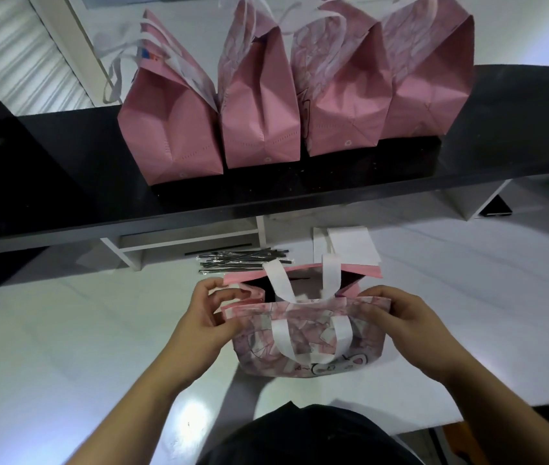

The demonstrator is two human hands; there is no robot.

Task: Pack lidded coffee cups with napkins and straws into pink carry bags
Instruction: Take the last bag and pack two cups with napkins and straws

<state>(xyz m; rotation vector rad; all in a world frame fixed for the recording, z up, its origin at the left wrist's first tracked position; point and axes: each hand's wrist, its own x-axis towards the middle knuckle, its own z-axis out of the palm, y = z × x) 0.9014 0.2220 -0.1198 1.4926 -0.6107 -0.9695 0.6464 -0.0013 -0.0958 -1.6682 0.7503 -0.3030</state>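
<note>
The pink carry bag (310,333) stands on the white bench (65,330), right in front of the person, its mouth pulled open toward the ceiling. Its near wall is printed with a pale pink and grey pattern, and two white strap handles loop over it, one on the near side and one rising from the far rim. The inside looks dark, with something pale low down that I cannot make out.

The left hand (199,317) pinches the left end of the bag's rim, thumb and fingers curled over the folded edge. The right hand (400,317) does the same at the right end, fingers bent over the top of the near wall. Both forearms reach in from below.

Just behind the bag, on the bench, lies a loose heap of wrapped straws (243,261), dark and shiny, pointing sideways. Beside them to the right sits a stack of white napkins (350,245), partly hidden by the bag's far rim.

Above, on a black shelf (65,156), four more pink bags (259,105) stand side by side in a row, touching one another, their white handles sticking up.
</note>
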